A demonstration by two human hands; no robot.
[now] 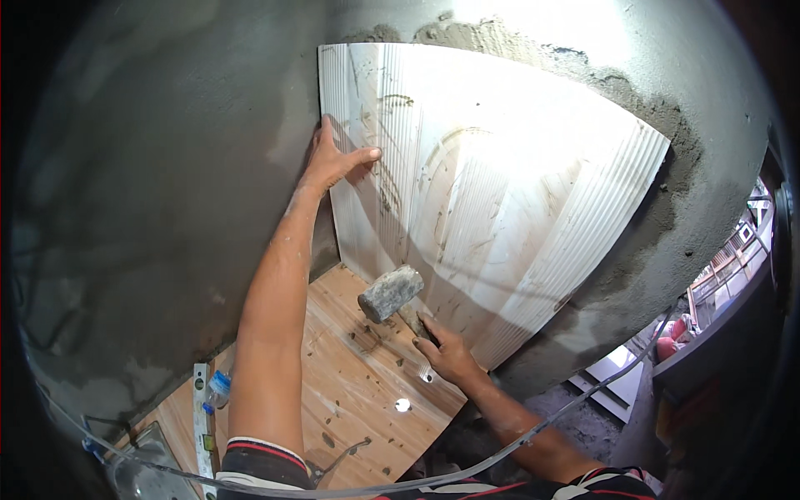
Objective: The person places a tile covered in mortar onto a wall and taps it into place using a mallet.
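A white ribbed panel (454, 200), brown-smudged and glaring, stands against the mortared wall (717, 208), upper centre of the frame. The left hand (332, 165) spreads its fingers wide at the panel's left edge; the right hand (450, 354) wraps its fingers round a mallet (392, 293), lower centre. Below lies a speckled wood-patterned surface (358, 400); lower left, a spirit level (201, 408) and bottle (218, 388). A cable (583, 396) crosses before the right forearm (494, 402).

On my feed, a black fabric short sleeve (265, 463) covers the left elbow, its hem edged in thin white, with a red stripe and a cream patch behind. I see curving cream shapes and red lines on the black fabric right sleeve (607, 482). The left forearm (271, 333), right forearm (537, 433), left hand (335, 162) and right hand (454, 357) are bare.
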